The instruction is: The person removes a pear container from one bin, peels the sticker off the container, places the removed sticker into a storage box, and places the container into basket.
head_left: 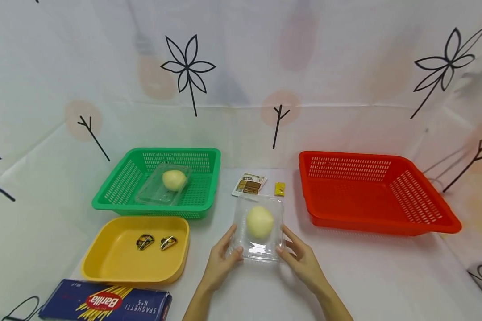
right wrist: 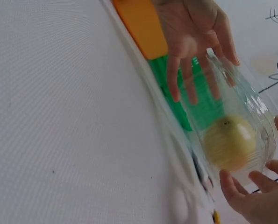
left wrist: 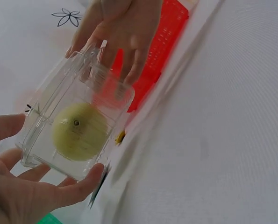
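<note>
A clear plastic clamshell box (head_left: 261, 252) is held between both hands in front of the body. Inside sits one round, pale yellow-green fruit (head_left: 259, 222); a small dark spot marks its end in the left wrist view. My left hand (head_left: 219, 264) grips the left side of the box, and my right hand (head_left: 304, 263) grips the right side. In the left wrist view the box (left wrist: 59, 93) is off the table, its lid closed over the fruit (left wrist: 80, 131). Thumbs press the near side while fingers curve around the edges.
At back left, a green basket (head_left: 214, 178) holds another clear box with a similar fruit. Before it stands a yellow tray (head_left: 116, 258) with two small wrapped items, then a blue spaghetti box (head_left: 104, 303). A red basket (head_left: 353, 196) stands right. Flat packet (head_left: 250, 183) and small yellow sachet (head_left: 279, 188) lie behind.
</note>
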{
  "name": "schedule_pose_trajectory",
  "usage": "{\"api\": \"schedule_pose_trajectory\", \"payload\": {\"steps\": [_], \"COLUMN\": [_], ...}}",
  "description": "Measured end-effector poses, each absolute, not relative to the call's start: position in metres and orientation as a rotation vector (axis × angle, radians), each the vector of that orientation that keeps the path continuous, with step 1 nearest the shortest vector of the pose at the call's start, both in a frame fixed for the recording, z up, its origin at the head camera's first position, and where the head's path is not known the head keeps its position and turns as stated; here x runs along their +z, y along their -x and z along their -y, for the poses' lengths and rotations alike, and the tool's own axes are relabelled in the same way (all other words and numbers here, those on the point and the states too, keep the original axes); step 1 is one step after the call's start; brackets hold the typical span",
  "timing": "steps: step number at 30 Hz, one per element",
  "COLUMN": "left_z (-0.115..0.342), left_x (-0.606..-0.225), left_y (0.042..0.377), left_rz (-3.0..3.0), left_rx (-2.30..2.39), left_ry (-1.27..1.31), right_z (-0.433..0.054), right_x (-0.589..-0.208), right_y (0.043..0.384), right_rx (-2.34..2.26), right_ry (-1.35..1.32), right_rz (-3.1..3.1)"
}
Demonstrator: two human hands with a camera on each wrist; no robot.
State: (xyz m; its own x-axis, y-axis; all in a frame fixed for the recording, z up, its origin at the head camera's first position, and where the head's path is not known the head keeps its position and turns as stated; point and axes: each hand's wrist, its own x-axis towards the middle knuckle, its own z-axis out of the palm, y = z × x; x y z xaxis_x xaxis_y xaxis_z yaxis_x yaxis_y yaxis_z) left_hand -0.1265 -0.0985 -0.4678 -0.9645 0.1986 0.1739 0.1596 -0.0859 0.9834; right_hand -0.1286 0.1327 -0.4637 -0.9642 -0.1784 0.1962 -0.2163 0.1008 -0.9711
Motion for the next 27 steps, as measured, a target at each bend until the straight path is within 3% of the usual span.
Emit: {"api": "schedule_pose_trajectory", "payload": {"steps": [21,27], "left_z": [0.121,0.136], "left_x": [-0.413,-0.399], "left_y": [0.135,0.143], "left_rz": [-2.469,-2.576], "left_rx": [2.192,2.201], "left_ry": [-0.337,-0.427], "right_z": [-0.106,-0.091], "right_x": [-0.423,-0.409], "right_y": [0.153,0.166], "right_rx": [2.019,2.023], "right_ry": [-0.66,-0.741], "right_rz": [2.348,2.335]}}
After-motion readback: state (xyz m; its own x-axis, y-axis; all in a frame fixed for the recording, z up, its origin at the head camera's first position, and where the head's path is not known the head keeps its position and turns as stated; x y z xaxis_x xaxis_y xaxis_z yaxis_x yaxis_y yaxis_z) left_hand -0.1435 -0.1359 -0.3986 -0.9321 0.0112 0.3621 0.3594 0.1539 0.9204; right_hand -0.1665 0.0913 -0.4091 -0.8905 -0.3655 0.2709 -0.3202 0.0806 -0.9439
